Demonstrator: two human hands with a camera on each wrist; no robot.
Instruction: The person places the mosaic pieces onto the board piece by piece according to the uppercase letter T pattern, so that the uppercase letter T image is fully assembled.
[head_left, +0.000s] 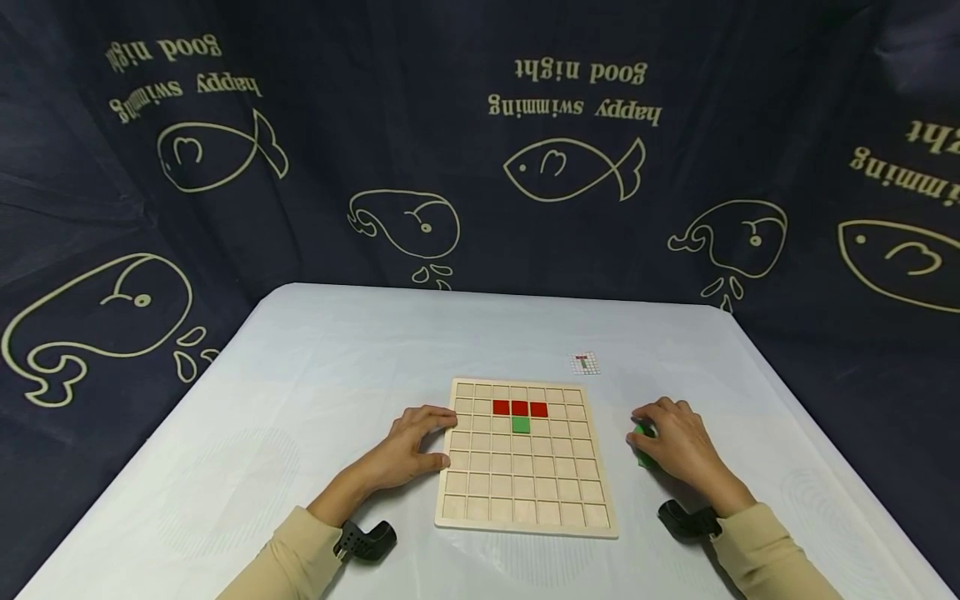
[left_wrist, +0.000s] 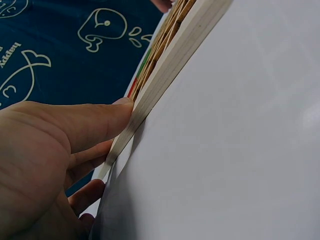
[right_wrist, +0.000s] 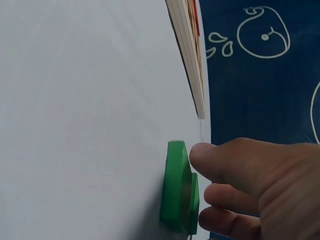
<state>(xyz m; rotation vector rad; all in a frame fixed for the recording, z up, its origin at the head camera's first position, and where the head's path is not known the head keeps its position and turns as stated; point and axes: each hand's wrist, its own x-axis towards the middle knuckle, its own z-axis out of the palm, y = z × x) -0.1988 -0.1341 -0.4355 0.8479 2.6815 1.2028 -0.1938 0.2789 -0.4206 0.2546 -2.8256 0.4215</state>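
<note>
The wooden grid board point(head_left: 491, 483) lies flat on the counter point(head_left: 300, 358), with its near edge toward the person, so that every cell can presumably be reached from above. The left hand point(head_left: 408, 446) is set at the board's left edge: its fingers are extended and spread, with the thumb against the side nearer the near left corner and the other fingers farther along. This contact probably serves to steady the board against sliding; no closed grip is seen. Three red tiles point(head_left: 520, 407) sit side by side in the second row from the far edge, and one green tile point(head_left: 521, 425) occupies the cell directly below the middle red one; the raised dividers appear to hold each tile square. Off the board's right edge, the right hand point(head_left: 678, 442) is lowered over loose green pieces point(right_wrist: 175, 190) on the counter. Its fingers are bent, with the thumb tip beside the pieces; whether they grip one cannot be told. The pieces seem placed there for short reach. Beyond the board's far right corner lies a small printed card point(head_left: 585, 363) with a red-and-green pattern, apparently kept clear of both hands for easy viewing.
</note>
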